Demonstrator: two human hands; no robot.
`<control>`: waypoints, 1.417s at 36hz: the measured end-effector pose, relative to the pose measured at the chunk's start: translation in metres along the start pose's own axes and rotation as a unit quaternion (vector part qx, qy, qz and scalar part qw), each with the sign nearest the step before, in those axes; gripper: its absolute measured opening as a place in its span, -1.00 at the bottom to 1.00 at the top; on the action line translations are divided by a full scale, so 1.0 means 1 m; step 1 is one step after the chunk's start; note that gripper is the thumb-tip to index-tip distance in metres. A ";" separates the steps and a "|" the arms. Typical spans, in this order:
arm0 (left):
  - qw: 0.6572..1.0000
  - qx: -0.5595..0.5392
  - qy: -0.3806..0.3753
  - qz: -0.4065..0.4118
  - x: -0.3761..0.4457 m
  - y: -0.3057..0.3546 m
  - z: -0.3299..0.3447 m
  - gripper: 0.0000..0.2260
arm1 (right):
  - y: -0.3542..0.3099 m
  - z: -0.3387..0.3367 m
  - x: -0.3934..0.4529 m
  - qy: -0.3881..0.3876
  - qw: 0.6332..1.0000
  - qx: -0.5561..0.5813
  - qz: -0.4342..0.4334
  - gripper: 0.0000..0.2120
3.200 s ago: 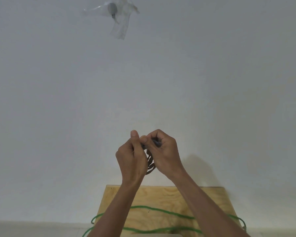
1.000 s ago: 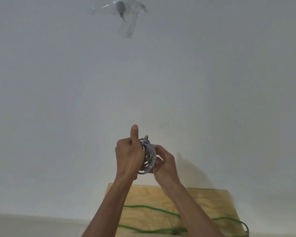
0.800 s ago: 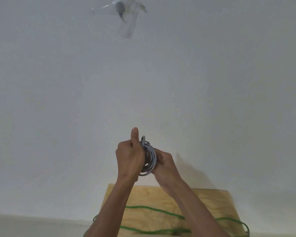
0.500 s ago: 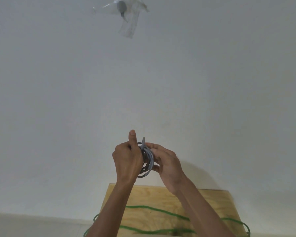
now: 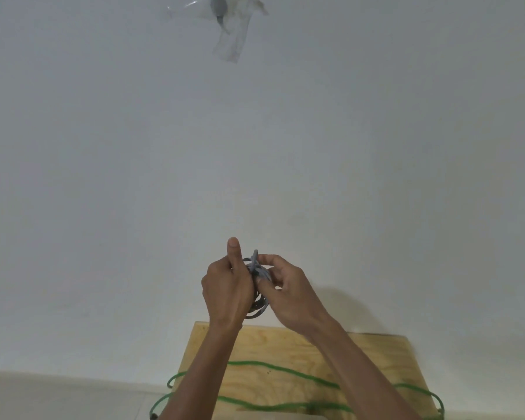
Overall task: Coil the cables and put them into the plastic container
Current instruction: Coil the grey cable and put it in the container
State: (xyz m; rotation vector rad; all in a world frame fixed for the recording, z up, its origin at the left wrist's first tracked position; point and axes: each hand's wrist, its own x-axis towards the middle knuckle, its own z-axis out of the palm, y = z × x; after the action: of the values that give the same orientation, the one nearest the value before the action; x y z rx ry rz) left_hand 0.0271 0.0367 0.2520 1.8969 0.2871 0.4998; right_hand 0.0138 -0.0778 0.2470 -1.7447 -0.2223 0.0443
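Observation:
I hold a small coil of grey cable (image 5: pixel 259 304) up in front of a white wall. My left hand (image 5: pixel 226 291) grips the coil with curled fingers, thumb pointing up. Beside it, my right hand (image 5: pixel 288 294) pinches a strand of the same grey cable at the top of the coil. Most of the coil is hidden between my hands. A long green cable (image 5: pixel 273 368) lies in loose loops across a wooden table (image 5: pixel 288 348) below my arms. No plastic container is in view.
The white wall (image 5: pixel 285 147) fills most of the view. A piece of clear tape with a grey object (image 5: pixel 222 19) sticks to it at the top. The green cable hangs over the table's left and right edges.
My right hand has moved from under the coil up to its top and now pinches a strand there. The left hand has stayed on the coil.

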 end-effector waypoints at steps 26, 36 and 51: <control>0.998 -0.042 -0.034 -0.022 0.003 -0.014 -0.003 -0.35 | 0.008 0.004 0.000 -0.090 0.952 0.282 0.083 -0.69; 0.998 -0.049 0.003 -0.029 0.001 -0.018 -0.007 -0.41 | 0.008 -0.004 -0.001 -0.136 0.975 0.173 0.033 -0.67; 0.999 -0.007 -0.018 0.035 0.002 -0.023 -0.006 -0.32 | 0.021 -0.004 0.002 -0.069 0.994 0.088 0.011 -0.58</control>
State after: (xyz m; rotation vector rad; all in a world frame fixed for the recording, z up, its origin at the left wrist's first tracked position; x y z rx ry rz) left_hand 0.0269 0.0514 0.2329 1.9062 0.1938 0.5134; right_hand 0.0188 -0.0846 0.2271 -1.5706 -0.2910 0.1949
